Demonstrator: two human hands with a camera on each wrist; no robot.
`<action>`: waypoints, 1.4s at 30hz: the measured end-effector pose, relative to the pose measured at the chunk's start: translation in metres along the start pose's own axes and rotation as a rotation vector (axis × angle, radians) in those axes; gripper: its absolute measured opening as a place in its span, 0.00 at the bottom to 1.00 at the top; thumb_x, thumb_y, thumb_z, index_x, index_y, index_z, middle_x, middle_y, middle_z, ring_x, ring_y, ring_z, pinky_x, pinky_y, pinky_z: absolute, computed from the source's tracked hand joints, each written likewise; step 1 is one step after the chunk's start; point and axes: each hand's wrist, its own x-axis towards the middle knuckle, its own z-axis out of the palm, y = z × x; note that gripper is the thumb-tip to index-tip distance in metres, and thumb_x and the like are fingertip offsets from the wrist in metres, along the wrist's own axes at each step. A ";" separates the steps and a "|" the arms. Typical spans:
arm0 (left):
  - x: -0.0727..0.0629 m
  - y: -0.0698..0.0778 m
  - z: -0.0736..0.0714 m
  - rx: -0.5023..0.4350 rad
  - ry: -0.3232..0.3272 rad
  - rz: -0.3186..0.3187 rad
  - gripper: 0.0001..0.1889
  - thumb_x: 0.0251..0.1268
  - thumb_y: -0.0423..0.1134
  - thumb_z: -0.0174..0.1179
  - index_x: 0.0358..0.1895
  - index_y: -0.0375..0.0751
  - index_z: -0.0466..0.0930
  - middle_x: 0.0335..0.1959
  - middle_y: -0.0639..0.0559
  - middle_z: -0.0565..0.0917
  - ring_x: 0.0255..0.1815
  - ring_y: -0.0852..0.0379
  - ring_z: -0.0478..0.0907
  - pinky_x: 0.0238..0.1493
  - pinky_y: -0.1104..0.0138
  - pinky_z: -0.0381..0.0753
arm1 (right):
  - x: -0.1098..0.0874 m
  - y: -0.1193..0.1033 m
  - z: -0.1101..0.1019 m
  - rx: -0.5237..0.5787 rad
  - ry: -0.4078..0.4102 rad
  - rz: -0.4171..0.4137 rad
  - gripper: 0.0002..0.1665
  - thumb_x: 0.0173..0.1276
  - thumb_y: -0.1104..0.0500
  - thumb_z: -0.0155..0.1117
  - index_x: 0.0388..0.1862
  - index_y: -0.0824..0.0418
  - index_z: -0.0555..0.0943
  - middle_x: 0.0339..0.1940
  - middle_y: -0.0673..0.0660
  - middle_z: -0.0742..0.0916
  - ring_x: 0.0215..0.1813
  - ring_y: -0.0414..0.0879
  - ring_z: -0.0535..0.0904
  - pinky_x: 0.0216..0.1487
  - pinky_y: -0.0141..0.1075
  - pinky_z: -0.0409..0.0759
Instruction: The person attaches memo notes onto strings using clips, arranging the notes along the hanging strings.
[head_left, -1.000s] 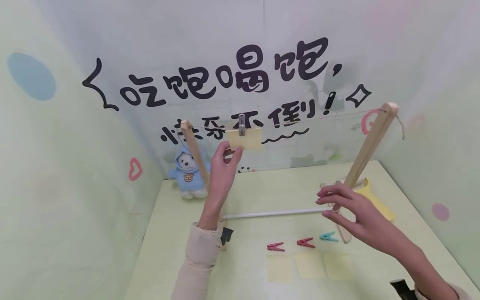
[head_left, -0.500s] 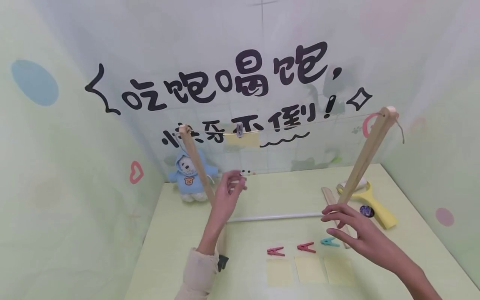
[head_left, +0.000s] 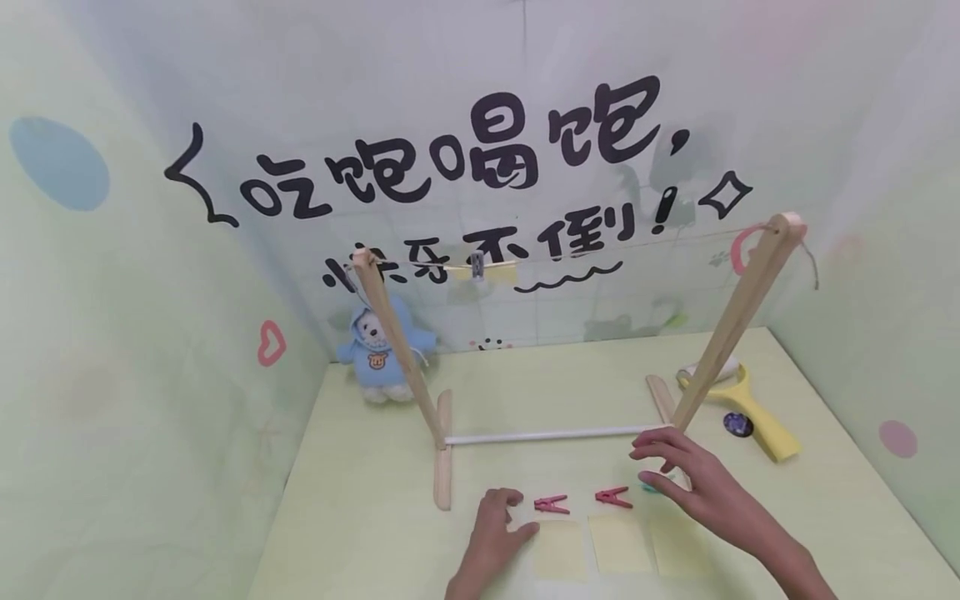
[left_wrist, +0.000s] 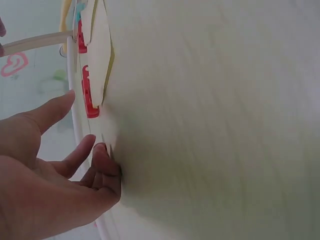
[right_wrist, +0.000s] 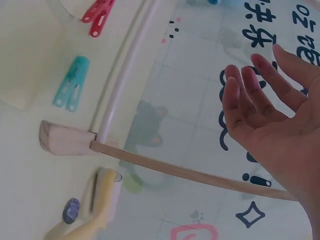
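My left hand (head_left: pixel 491 537) is low over the table at the left end of a row of yellow paper notes (head_left: pixel 561 552), beside a red clothespin (head_left: pixel 552 504). Its fingers are loosely bent around nothing. A second red clothespin (head_left: pixel 613 497) lies to the right, followed by a teal clothespin (right_wrist: pixel 75 77), mostly hidden by my right hand (head_left: pixel 705 487) in the head view. That hand hovers with relaxed fingers and holds nothing. Above, a silver clip (head_left: pixel 477 266) fastens another yellow note (head_left: pixel 504 274) to a string (head_left: pixel 600 252).
The string runs between a left wooden post (head_left: pixel 397 342) and a right wooden post (head_left: pixel 738 321), joined low down by a white rod (head_left: pixel 555 435). At the back left sits a blue-hooded plush toy (head_left: pixel 382 358). A yellow-handled roller (head_left: pixel 768 425) and a dark oval object (head_left: pixel 738 425) lie right.
My left hand has let go of the hanging note and come down to the table near the left red clothespin. My right hand has lowered slightly.
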 end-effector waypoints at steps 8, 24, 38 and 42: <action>-0.005 -0.011 0.033 0.163 0.179 0.039 0.30 0.50 0.45 0.86 0.57 0.47 0.83 0.57 0.51 0.72 0.56 0.51 0.66 0.56 0.58 0.78 | 0.002 0.013 0.048 -0.157 0.017 0.044 0.22 0.57 0.70 0.84 0.48 0.56 0.88 0.53 0.54 0.86 0.53 0.47 0.84 0.46 0.41 0.86; -0.005 -0.023 0.032 0.213 0.134 0.158 0.31 0.42 0.43 0.89 0.51 0.50 0.82 0.55 0.51 0.69 0.54 0.54 0.63 0.56 0.59 0.77 | -0.022 0.013 0.141 -0.408 -0.149 0.054 0.23 0.55 0.61 0.89 0.48 0.56 0.88 0.51 0.52 0.87 0.54 0.52 0.82 0.48 0.49 0.81; -0.009 -0.016 0.025 0.273 0.129 0.186 0.21 0.43 0.42 0.87 0.40 0.48 0.86 0.54 0.53 0.68 0.54 0.54 0.64 0.52 0.62 0.80 | -0.027 0.026 0.154 -0.394 -0.030 -0.010 0.23 0.51 0.60 0.90 0.43 0.53 0.87 0.49 0.50 0.84 0.52 0.49 0.79 0.47 0.46 0.79; -0.010 -0.010 0.022 0.258 0.105 0.140 0.18 0.49 0.41 0.86 0.39 0.48 0.86 0.54 0.55 0.68 0.53 0.54 0.63 0.54 0.62 0.79 | -0.028 0.028 0.154 -0.368 -0.034 -0.007 0.22 0.52 0.61 0.89 0.43 0.53 0.86 0.49 0.50 0.85 0.53 0.49 0.79 0.47 0.46 0.78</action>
